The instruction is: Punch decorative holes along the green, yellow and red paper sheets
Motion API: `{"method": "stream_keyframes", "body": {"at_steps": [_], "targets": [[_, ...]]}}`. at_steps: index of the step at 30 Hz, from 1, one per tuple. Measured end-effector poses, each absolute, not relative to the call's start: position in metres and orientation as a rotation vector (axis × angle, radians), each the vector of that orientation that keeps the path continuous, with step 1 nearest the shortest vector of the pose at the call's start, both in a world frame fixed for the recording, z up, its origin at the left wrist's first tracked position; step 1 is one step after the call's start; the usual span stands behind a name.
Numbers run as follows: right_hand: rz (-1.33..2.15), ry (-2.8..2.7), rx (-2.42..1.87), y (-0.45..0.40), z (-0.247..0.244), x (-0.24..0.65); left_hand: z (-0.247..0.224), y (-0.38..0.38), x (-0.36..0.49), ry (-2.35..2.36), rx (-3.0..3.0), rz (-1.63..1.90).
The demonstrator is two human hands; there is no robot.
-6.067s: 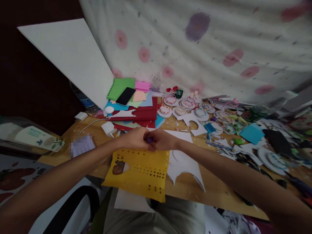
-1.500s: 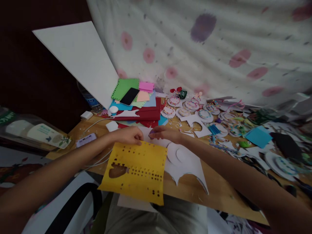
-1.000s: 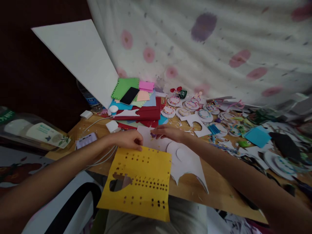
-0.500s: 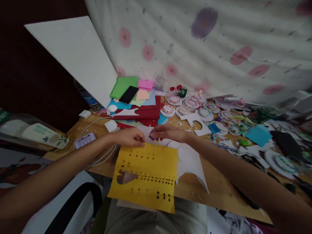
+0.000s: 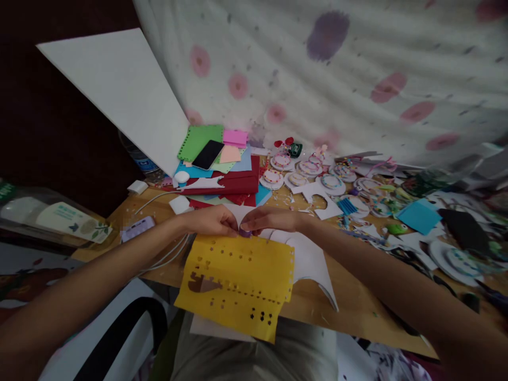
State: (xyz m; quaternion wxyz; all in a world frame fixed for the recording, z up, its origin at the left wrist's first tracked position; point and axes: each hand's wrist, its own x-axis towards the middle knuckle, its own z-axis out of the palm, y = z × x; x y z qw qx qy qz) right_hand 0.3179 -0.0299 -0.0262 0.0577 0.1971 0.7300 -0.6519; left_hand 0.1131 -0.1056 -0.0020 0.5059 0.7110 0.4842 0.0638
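Note:
A yellow sheet of paper [image 5: 238, 264] hangs over the table's front edge and my lap, dotted with small punched shapes and one larger ragged hole. My left hand [image 5: 212, 219] is closed on its top edge. My right hand [image 5: 273, 219] curls round a small purple object [image 5: 245, 233], which looks like a paper punch, right at that same edge. Fingers cover most of it. Both hands nearly touch. White cut paper [image 5: 313, 264] lies under and to the right of the yellow sheet.
Behind my hands, a black phone [image 5: 208, 154] rests on coloured papers and a red folder [image 5: 242, 182]. Beaded bracelets on white discs [image 5: 332, 184] crowd the back right. A purple case [image 5: 138, 228] and white cables lie left, near a plastic bottle [image 5: 55, 214]. A white board [image 5: 115, 90] leans at the back.
My right hand has moved left and slightly down, bringing the purple object onto the yellow paper's top edge beside my left hand. The sheet's lower edge has swung up a little.

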Motion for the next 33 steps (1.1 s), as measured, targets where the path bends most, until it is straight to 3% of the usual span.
{"method": "stream_keyframes", "body": {"at_steps": [12,33], "targets": [[-2.066,2.129,0.580,-0.030,-0.031,0.320,0.007,-0.105,0.120,1.144,1.703,0.088],[-1.897,2.222,0.551,-0.036,-0.022,0.318,-0.003,-0.104,0.119,1.162,1.624,0.156]]}}
